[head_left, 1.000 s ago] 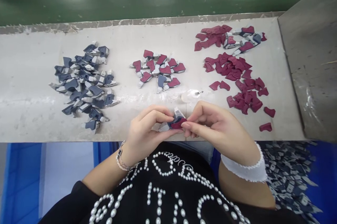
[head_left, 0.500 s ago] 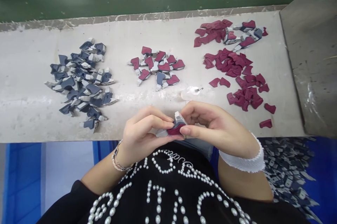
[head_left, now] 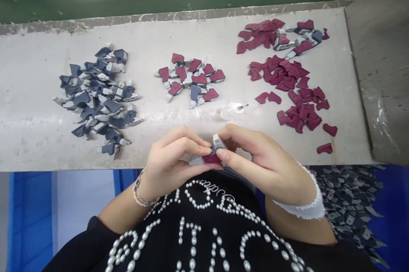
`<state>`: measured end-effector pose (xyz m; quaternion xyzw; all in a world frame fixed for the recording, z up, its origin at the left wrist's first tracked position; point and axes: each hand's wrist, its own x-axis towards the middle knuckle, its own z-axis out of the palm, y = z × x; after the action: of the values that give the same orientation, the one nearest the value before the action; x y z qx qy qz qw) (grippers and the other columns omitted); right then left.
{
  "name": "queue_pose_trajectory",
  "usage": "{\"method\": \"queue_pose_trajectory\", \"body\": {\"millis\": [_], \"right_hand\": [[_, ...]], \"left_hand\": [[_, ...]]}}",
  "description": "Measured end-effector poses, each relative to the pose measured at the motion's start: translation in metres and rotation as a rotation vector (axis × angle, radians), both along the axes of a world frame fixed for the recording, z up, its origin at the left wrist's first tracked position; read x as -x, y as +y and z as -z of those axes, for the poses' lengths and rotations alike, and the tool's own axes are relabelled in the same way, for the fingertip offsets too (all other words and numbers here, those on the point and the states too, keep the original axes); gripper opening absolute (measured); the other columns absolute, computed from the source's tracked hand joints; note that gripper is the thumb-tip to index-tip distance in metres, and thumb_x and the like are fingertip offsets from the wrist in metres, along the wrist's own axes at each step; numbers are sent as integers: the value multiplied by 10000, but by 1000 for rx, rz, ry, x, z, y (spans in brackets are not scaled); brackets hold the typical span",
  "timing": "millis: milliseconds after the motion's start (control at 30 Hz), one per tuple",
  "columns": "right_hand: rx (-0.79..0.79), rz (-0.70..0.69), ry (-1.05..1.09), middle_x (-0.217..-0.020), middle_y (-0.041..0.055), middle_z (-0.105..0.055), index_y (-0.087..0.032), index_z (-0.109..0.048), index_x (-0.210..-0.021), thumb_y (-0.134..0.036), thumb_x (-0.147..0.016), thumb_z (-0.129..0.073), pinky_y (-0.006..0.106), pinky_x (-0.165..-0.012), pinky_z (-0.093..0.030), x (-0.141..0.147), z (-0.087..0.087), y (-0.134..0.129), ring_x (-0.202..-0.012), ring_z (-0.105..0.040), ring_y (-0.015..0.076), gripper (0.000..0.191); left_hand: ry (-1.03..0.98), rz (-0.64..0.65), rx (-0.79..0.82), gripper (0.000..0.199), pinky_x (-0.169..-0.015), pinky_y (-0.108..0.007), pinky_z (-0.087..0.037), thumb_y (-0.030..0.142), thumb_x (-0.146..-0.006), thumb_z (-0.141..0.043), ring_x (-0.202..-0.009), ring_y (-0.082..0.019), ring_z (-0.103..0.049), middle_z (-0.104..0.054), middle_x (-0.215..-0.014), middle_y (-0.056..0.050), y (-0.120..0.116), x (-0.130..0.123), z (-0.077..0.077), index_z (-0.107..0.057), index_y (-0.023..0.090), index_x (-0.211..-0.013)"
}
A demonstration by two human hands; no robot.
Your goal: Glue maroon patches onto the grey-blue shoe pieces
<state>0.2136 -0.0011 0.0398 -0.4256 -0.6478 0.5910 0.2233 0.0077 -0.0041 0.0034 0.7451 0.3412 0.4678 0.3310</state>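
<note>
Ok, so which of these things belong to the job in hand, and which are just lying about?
Seem to belong:
the maroon-and-grey piece pinched between left hand and right hand;
the pile of maroon-topped grey pieces;
the pile of slate-blue and white pieces;
the loose flat maroon shapes.

Seem just lying about:
the small translucent lump with a tiny metal pin;
the grey metal side panel.

Bench: pile of parts left, smaller pile middle, loose flat pieces right. Metal panel at right end. More parts heaped below bench, right.
</note>
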Motion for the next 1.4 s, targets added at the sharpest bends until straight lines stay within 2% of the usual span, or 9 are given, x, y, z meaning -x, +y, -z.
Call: {"method": "queue_pose_trajectory", "body": {"millis": [100, 333, 567, 733, 933, 1067, 1167, 1267, 1400], "right_hand": [[-13, 9, -18, -701, -58, -451, -213, -515, -865, -280, -1030, -461, 290, -572, -368, 2, -1, -1, -624, -436, 119, 187], [-111, 3, -153, -844, -12, -576, -192, -526, -1074, -252, -1025, -491, 295, -640, -439, -3, -9, -10, -711, -545, 138, 85], [-269, -67, -316, -986, 52, -675, -176, -579, -1156, -105, -991, -465, 358, -757, -513, 0, -11, -18, -903, -628, 211, 212], [-460, -131, -391, -1092, 118, -687, -121, -624, -1132, -14, -950, -446, 394, -778, -549, 3, -14, -25, -974, -626, 257, 276], [-542, -250, -406, -945, 120, -679, -86, -640, -1125, 35, -906, -418, 429, -708, -558, -1, -18, -22, -844, -602, 267, 335], [-447, -281, -396, -931, 95, -675, -145, -627, -1159, -26, -961, -398, 403, -691, -545, -3, -12, -15, -836, -598, 249, 325], [-313, -252, -340, -985, 91, -686, -171, -602, -1169, -131, -1006, -435, 399, -742, -548, -2, -8, -8, -879, -638, 241, 236], [-151, -234, -241, -1066, 75, -700, -189, -560, -1196, -202, -1034, -447, 370, -793, -535, 0, -5, -1, -934, -668, 217, 198], [-8, -192, -120, -958, 17, -727, -209, -552, -1134, -220, -1067, -392, 315, -754, -508, 3, -4, 6, -857, -680, 168, 174]], "left_hand": [[4, -13, -29, 261, -632, -193, -629, 215, -727, -880, -703, -108, -709, -712, -845, -37, -2, -2, 0, -659, 133, -840], [-43, -49, 47, 258, -659, -249, -629, 236, -752, -864, -758, -141, -714, -716, -881, -32, -3, -3, 6, -665, 182, -907], [252, 117, 255, 291, -675, -274, -586, 299, -815, -809, -748, -169, -717, -753, -884, -31, -2, 4, -6, -652, 198, -1038], [310, 102, 209, 107, -582, -261, -522, 228, -871, -733, -642, -150, -666, -721, -771, -10, -4, 2, -13, -647, 189, -920], [215, 117, 139, 114, -538, -264, -483, 227, -859, -724, -559, -134, -615, -682, -661, 5, -5, 1, -4, -624, 189, -818], [129, 112, 353, 149, -504, -252, -484, 208, -779, -793, -541, -132, -600, -664, -635, 6, -6, 1, 4, -649, 179, -757], [25, 160, 723, 195, -514, -259, -520, 253, -729, -855, -573, -155, -634, -682, -647, -14, -5, 3, 6, -680, 169, -743], [-162, 320, 1143, 243, -579, -267, -583, 285, -692, -890, -606, -159, -678, -719, -702, -31, -1, 6, 10, -711, 158, -794], [-402, 420, 1409, 319, -579, -256, -607, 444, -763, -831, -563, -141, -694, -751, -724, -55, 3, 10, 20, -717, 153, -824]]}}
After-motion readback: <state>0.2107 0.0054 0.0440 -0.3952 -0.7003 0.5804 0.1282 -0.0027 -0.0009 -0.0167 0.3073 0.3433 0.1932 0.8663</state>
